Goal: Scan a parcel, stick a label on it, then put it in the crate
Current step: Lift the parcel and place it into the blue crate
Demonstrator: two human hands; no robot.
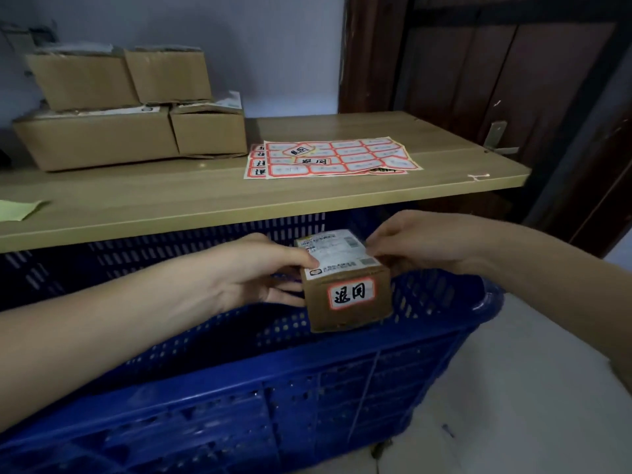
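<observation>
Head view, crate [342,371] floor hidden, parcel [345,292] print blurred

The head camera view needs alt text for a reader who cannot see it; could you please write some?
Two bare hands, left and right, hold a small brown cardboard parcel bearing a red-bordered handwritten label above an open blue perforated plastic crate. Behind, a light wooden table holds red-bordered label sheets and stacked brown cardboard boxes.

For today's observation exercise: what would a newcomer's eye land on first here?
First, the small brown cardboard parcel with a red-bordered handwritten label, held between the left hand and right hand above the big blue perforated plastic crate. Next, the red-and-white sticker sheets on the wooden table.
</observation>
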